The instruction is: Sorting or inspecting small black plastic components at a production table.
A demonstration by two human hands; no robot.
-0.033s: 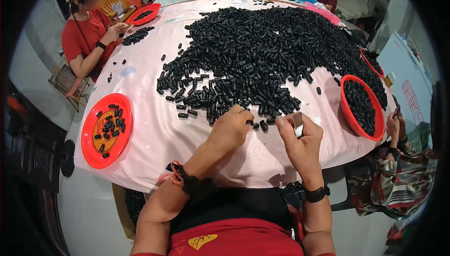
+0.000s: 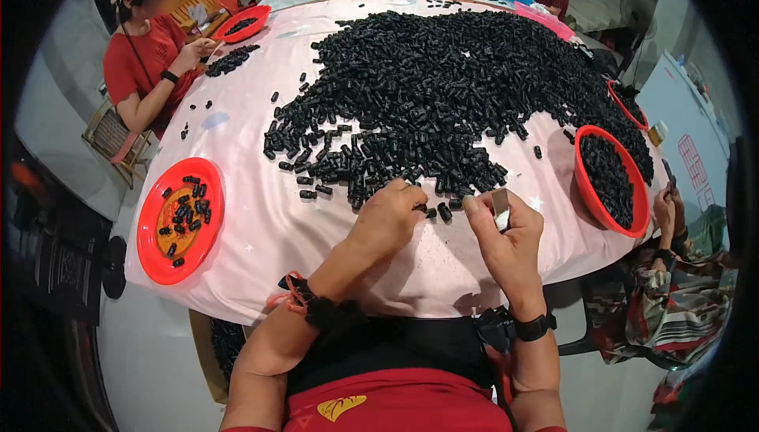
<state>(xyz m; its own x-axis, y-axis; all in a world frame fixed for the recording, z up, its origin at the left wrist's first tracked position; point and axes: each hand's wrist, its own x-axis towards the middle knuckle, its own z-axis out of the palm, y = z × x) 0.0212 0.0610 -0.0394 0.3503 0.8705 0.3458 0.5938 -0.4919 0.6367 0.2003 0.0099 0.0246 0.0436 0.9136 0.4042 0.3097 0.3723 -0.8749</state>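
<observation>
Clamps left grip (image 2: 386, 220) on a black piece (image 2: 420, 207), right grip (image 2: 510, 233) on a metal blade (image 2: 500, 201). Has loose pieces (image 2: 195, 226) in a red plate (image 2: 147, 230), heaped pieces (image 2: 607, 179) in a red bowl (image 2: 642, 212).

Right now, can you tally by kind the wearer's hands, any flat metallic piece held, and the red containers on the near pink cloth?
Hands: 2 (left hand, right hand)
Flat metallic piece: 1
Red plate: 1
Red bowls: 3 (far-left bowl, near-right bowl, farther right bowl)
Total: 7
</observation>
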